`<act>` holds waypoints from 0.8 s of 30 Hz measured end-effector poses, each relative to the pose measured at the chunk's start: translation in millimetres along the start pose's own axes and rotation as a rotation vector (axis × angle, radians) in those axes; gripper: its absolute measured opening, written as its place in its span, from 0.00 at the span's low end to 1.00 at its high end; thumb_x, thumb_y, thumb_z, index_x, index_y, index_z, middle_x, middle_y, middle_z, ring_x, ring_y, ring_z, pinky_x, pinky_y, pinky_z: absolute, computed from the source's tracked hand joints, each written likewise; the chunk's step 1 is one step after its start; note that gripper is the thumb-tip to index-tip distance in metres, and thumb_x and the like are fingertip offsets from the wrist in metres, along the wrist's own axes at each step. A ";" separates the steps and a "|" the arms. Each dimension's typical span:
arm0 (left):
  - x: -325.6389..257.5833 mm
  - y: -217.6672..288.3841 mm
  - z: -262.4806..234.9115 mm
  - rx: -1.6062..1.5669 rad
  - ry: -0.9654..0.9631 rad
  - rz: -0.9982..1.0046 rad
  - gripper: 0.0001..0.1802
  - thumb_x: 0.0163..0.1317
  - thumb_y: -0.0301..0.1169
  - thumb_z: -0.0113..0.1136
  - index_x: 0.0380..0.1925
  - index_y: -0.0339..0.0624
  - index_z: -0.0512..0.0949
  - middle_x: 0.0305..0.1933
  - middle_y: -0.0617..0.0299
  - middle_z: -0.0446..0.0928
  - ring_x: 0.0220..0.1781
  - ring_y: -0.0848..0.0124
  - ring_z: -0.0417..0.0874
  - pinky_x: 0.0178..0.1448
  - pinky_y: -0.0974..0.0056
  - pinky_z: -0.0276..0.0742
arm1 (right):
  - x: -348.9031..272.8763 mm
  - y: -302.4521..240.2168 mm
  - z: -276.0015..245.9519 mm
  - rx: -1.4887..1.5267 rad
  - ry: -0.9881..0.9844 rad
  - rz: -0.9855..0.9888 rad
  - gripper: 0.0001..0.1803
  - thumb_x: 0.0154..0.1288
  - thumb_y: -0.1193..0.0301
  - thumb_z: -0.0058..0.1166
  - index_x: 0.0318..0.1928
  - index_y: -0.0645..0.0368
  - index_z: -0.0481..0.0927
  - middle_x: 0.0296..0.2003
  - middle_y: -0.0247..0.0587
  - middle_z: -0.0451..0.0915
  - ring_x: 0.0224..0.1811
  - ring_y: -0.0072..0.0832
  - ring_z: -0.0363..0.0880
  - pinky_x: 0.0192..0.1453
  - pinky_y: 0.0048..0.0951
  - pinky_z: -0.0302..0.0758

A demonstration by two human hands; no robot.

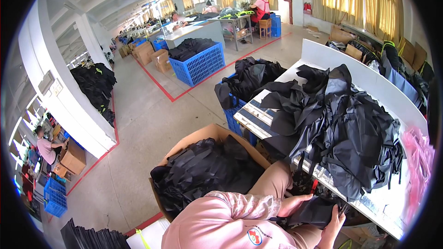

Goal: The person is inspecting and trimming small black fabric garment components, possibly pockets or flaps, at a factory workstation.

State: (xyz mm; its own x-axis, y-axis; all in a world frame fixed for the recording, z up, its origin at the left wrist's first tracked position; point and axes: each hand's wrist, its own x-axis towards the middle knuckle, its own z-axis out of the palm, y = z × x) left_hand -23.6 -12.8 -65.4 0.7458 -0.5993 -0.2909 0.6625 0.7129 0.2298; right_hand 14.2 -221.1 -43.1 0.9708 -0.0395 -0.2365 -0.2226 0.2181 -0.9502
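Brown cardboard box point(214, 133) full of black fabric pieces point(203, 170) | both hands' fingers point(295, 201) pinch a folded black fabric piece point(314, 212) (below white counter point(369, 83) edge) | open grey floor point(143, 129) leftward

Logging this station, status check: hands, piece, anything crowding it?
Left hand and right hand both gripping black fabric piece at lap. Heaped black fabric on table above, full cardboard box at left.

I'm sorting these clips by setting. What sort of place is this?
Most likely a garment or bag workshop floor: black fabric pieces heaped on a white worktable, a cardboard box of more, blue crates, and workers at distant tables.
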 end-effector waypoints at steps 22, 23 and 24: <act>39.0 56.2 29.8 0.964 0.258 0.468 0.20 0.65 0.46 0.61 0.31 0.38 0.81 0.25 0.81 0.67 0.29 0.85 0.64 0.32 0.73 0.62 | 13.2 14.1 -27.0 0.125 0.198 0.055 0.18 0.64 0.57 0.60 0.44 0.55 0.73 0.32 0.29 0.77 0.28 0.16 0.75 0.26 0.17 0.69; 35.6 59.8 42.9 0.970 0.265 0.489 0.18 0.65 0.44 0.62 0.32 0.37 0.82 0.27 0.80 0.70 0.30 0.85 0.66 0.34 0.74 0.64 | 11.4 10.8 -37.1 0.110 0.153 0.052 0.14 0.66 0.59 0.59 0.38 0.53 0.73 0.31 0.28 0.76 0.27 0.15 0.75 0.25 0.17 0.68; 33.9 61.2 50.7 0.976 0.267 0.513 0.17 0.64 0.42 0.62 0.33 0.37 0.82 0.28 0.79 0.72 0.31 0.84 0.68 0.36 0.74 0.65 | 6.9 4.9 -41.5 0.110 0.163 0.052 0.14 0.66 0.59 0.59 0.38 0.53 0.73 0.31 0.28 0.76 0.27 0.15 0.75 0.25 0.17 0.68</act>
State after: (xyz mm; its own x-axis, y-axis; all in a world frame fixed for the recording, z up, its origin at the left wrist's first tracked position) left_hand 45.8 -7.9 -14.1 0.9836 -0.1381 -0.1158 0.1414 0.1934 0.9709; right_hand 16.0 -260.7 -57.8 0.9292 -0.1808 -0.3224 -0.2518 0.3291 -0.9101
